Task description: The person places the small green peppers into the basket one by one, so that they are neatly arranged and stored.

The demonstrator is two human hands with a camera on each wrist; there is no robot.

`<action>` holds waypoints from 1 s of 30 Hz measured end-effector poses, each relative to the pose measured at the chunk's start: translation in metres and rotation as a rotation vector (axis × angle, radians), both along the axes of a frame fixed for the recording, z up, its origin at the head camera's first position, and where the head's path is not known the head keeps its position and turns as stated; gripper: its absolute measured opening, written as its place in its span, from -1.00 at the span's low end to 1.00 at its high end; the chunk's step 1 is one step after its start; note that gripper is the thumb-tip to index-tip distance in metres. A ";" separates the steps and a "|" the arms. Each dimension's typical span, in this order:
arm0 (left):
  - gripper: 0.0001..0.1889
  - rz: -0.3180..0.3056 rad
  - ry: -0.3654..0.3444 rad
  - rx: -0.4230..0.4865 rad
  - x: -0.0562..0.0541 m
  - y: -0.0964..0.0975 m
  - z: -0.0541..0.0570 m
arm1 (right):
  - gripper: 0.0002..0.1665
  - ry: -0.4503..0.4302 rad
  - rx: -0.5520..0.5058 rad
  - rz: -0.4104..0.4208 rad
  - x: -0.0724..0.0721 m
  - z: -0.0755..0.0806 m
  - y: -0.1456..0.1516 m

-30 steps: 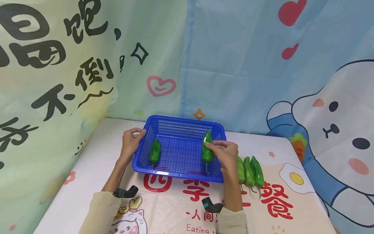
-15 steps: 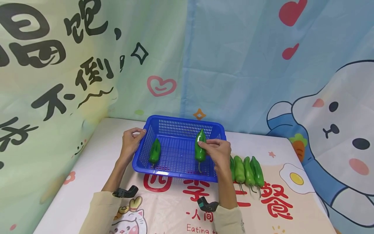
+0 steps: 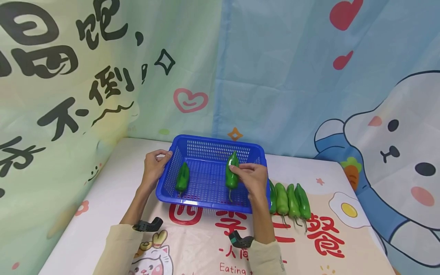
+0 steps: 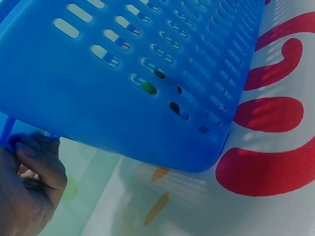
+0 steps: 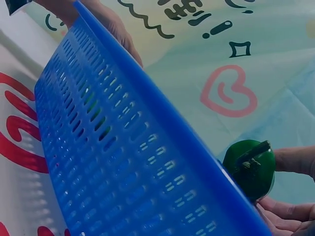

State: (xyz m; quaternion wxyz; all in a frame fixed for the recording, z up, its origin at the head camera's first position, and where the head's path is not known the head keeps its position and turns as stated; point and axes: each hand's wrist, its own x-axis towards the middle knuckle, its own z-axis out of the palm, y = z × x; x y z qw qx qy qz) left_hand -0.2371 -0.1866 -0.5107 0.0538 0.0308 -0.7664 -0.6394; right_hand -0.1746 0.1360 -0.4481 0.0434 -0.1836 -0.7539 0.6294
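My left hand grips the left rim of a blue plastic basket, thumb on top; the left wrist view shows its fingers curled at the rim. My right hand pinches a green pepper between thumb and fingers over the basket's right half. The held pepper's tip points away and its stem hangs toward me. In the right wrist view its stem end shows above the basket rim. A second green pepper lies inside the basket at the left, stem toward me.
Several green peppers lie side by side on the table right of the basket, the nearest partly hidden by the right forearm. A printed cloth covers the table front. Printed curtains hang behind and at the left.
My right hand has carried the held pepper leftward over the basket, uncovering more of the peppers on the table. The left hand and the basket have stayed put.
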 end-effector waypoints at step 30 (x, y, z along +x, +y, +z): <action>-0.58 -0.004 0.000 -0.009 0.000 0.000 0.002 | -0.60 0.037 0.057 0.025 -0.008 -0.002 -0.040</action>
